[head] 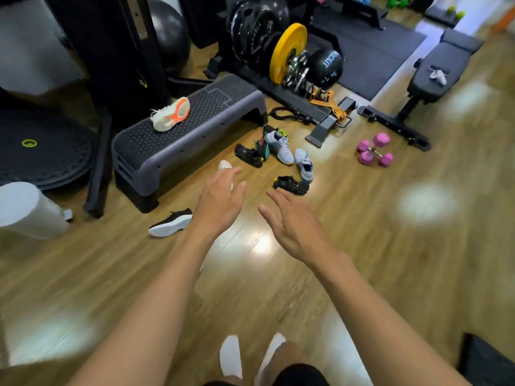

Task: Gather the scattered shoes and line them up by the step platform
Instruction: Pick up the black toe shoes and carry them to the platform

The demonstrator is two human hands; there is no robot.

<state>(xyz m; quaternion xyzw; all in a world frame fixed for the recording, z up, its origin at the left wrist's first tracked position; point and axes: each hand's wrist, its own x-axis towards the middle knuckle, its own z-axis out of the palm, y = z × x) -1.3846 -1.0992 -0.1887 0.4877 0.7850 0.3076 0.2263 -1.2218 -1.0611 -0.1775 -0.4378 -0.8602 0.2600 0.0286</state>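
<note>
I held my left hand [220, 201] and right hand [289, 224] out, fingers loose and spread, gripping nothing. A black shoe [171, 222] lay just left of my left hand. Grey shoes [279, 146] lay beyond my right fingertips. A white shoe [170, 114] rested on the step platform [195, 129], ahead-left.

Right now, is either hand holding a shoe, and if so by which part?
Nothing is held. The left hand and the right hand both reach out with fingers straight and empty. The white shoe shows just beyond the left hand, ungripped.
</note>
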